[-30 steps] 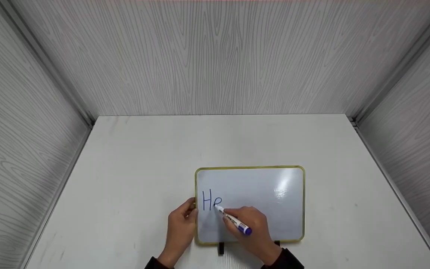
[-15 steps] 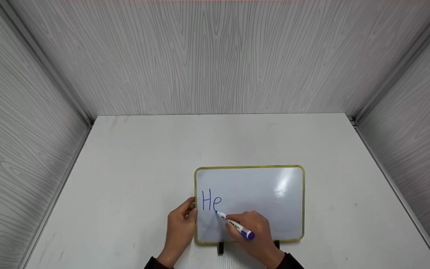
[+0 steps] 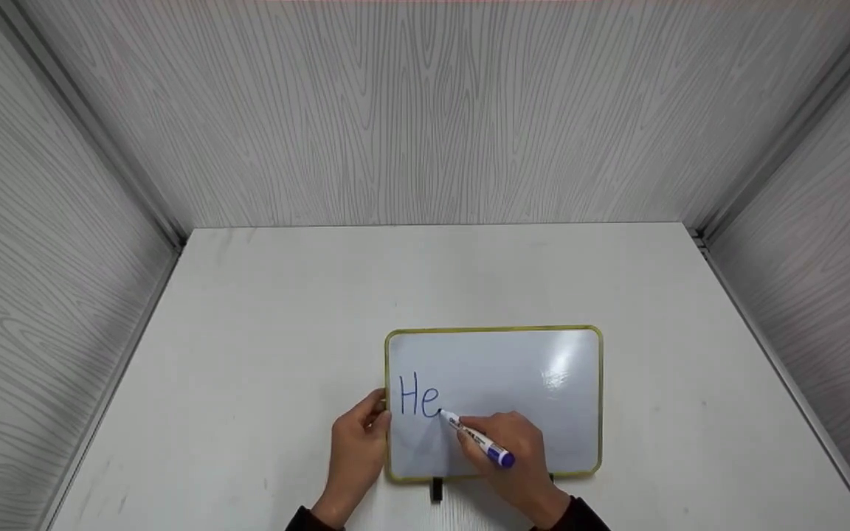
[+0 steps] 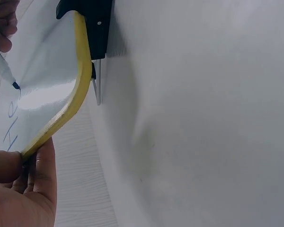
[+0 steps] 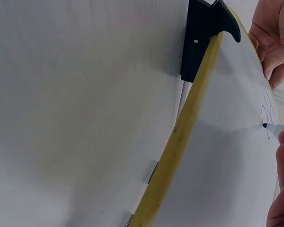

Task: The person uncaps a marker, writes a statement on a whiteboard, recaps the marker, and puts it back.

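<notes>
A small whiteboard with a yellow frame leans in a stand. Blue letters "He" are written on its left part. My right hand pinches a white marker with a blue end. Its dark tip is right at the lower end of the "e". In the left wrist view the marker slants to the board. My left hand grips the board's left edge, thumb in front and fingers behind, as the left wrist view shows on the yellow frame.
Black stand feet hold the board's lower edge; the stand's hooked black holder shows in the right wrist view. White tabletop extends around the board. Grey wood-grain panels rise at the back and both sides.
The marker tip has gone down, then right, adding the lower curve of the "e". My right hand has shifted slightly right with it. My left hand stays at the board's edge.
</notes>
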### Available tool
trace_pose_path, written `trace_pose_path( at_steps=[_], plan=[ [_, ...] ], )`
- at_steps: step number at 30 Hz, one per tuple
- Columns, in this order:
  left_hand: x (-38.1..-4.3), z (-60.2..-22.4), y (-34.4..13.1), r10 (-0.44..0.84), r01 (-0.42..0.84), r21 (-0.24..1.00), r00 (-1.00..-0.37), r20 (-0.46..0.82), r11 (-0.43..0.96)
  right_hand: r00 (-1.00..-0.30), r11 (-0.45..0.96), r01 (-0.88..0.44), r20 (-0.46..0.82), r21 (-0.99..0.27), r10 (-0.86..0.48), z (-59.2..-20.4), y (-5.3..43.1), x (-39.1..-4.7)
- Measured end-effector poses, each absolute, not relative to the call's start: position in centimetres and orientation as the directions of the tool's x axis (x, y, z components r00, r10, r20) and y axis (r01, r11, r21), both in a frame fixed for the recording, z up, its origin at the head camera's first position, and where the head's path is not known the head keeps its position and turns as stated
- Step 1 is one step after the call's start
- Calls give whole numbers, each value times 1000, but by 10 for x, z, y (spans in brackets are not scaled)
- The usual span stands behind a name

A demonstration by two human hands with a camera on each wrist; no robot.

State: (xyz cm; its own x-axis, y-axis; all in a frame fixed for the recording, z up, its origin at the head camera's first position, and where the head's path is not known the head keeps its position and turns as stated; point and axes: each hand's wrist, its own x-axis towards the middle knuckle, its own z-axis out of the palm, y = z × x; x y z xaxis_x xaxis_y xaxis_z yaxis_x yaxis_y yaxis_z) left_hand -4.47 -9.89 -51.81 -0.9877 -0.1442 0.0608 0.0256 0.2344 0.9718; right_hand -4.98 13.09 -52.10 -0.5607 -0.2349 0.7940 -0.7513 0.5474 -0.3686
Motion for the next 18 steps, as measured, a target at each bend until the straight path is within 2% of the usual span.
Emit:
trace_pose_path(
  at_steps=[11,18],
  plan=[
    [-46,-517,-99,-162,35,964,-984,79,262,-486,532,-780,855,-329,-183,-506,136,-67],
    [-45,-517,-98,-172,20,964,-983,68,266,-486,544,-776,853,-320,-192,-497,138,-78]
  ],
)
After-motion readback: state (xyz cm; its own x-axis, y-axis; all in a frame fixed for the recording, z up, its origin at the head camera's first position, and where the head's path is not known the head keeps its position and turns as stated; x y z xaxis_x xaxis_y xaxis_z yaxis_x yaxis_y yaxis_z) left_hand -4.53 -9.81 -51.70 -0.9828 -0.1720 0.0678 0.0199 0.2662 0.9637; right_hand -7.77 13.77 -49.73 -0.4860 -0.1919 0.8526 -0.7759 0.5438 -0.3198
